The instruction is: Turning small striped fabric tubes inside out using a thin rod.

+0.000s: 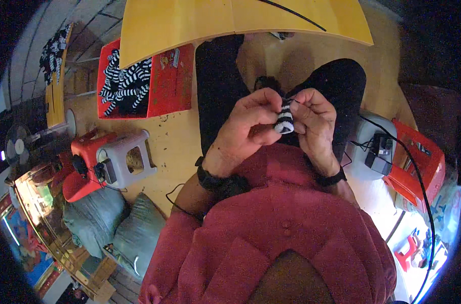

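Just above my lap, both hands hold a small black-and-white striped knitted tube [285, 119], its white end pointing toward me. My left hand [244, 121] grips it from the left, with thumb and fingertips closed at its side. From the right, my right hand [314, 120] pinches the upper part of the tube. A thin dark line shows by the right fingertips; what it is I cannot make out. Beyond the left fingers is a dark, fuzzy bundle [267, 82], partly hidden.
A yellow board [190, 25] spans the far side above my knees. To its left, a red box [172, 83] holds several striped knitted pieces [129, 81]. Plastic stools [124, 162] flank me, a grey one [374, 131] bearing small devices. Grey-green cushions [96, 218] lie behind left; a black cable [423, 182] hangs right.
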### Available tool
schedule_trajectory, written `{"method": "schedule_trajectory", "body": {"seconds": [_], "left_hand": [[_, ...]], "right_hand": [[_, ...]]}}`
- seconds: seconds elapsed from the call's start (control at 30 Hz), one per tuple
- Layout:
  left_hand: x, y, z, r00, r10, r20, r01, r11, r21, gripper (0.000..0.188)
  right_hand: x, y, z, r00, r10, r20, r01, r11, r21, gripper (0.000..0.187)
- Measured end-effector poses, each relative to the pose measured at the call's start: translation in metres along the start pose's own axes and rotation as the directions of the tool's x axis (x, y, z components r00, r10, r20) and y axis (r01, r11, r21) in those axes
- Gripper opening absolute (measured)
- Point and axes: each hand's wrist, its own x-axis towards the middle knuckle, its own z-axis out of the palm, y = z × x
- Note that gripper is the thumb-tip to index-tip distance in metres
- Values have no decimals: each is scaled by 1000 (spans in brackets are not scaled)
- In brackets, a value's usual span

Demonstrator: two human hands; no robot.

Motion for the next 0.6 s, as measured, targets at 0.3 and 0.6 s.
{"method": "schedule_trajectory", "body": {"seconds": [0.3, 0.6], "left_hand": [[-1, 3, 5, 957, 265, -117, -198, 893, 404, 26], [2, -5, 16, 832, 553, -46, -337, 569, 750, 15]], "right_hand": [[-10, -15, 12, 996, -32, -81, 24, 994, -104, 5], [-14, -10, 15, 1000, -17, 23, 20, 990, -142, 8]]}}
